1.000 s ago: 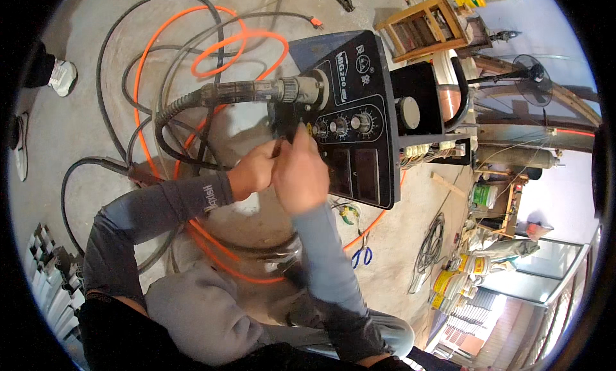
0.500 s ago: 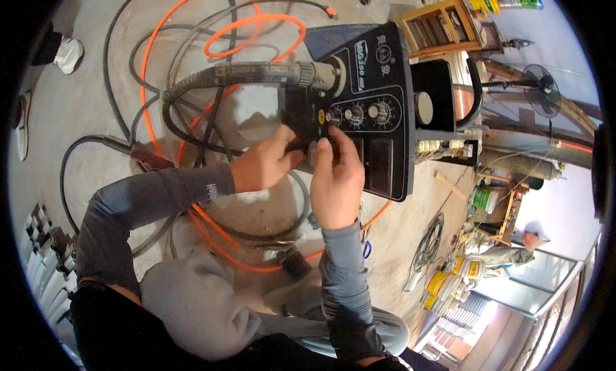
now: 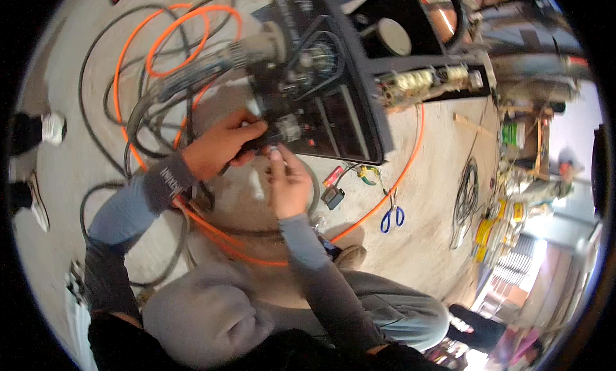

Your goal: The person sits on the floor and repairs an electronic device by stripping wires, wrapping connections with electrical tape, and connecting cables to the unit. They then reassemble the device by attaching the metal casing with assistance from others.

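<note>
A black welding machine (image 3: 346, 124) stands before me, its front panel bearing knobs and dark displays. A thick ribbed grey cable (image 3: 199, 66) plugs into the panel's far part. My left hand (image 3: 221, 143) is closed at the panel's near left edge, around something dark that blurs into the panel. Just right of it, my right hand (image 3: 287, 185) pinches with thumb and fingers at a small pale piece, too blurred to name. Close above both hands, a pale square socket (image 3: 290, 128) shows on the panel.
Orange hose (image 3: 119, 101) and black cables loop over the concrete floor at left. Blue-handled scissors (image 3: 392, 220), pliers (image 3: 368, 175) and a small black box (image 3: 333, 198) lie right of my hands. Someone's shoes (image 3: 54, 128) stand at far left. Several yellow buckets (image 3: 491, 230) stand at right.
My view has shifted, so the machine appears higher and tilted. My right hand has come from the panel's face down to its lower edge, beside my left hand.
</note>
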Demonstrator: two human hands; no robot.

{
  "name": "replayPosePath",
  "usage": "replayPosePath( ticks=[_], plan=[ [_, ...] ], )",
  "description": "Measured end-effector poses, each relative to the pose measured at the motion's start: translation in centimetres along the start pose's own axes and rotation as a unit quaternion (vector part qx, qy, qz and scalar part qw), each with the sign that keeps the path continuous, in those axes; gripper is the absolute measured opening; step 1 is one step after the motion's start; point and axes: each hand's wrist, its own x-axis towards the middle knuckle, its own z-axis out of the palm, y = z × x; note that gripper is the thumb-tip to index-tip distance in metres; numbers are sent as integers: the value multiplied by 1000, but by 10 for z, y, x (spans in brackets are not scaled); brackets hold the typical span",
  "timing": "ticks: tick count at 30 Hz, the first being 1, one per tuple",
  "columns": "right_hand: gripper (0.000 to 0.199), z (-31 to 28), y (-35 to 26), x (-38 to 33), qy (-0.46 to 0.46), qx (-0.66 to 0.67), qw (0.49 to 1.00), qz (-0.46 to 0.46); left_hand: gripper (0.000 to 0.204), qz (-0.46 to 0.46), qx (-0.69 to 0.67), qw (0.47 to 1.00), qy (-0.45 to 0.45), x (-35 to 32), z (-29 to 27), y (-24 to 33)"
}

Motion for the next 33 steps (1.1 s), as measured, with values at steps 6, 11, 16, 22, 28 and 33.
replayPosePath(
  ticks=[6,11,16,22,28,33],
  plan=[
    [18,52,41,35,10,172,985,-30,23,-43,-55,998,3,2,-2,10],
    [16,40,36,45,-38,160,986,-3,49,-62,-70,996,-11,4,-1,17],
    [15,31,64,57,-116,-11,992,-57,41,-92,-93,989,-63,13,-18,8],
    [20,26,64,49,-143,89,985,24,31,-80,-124,986,-74,19,-9,4],
    [39,1,-108,-10,-8,-279,951,-136,31,-51,-103,992,-48,4,2,13],
    [43,26,-121,38,-53,-411,898,-147,35,-3,-83,996,-42,4,1,6]
  ],
)
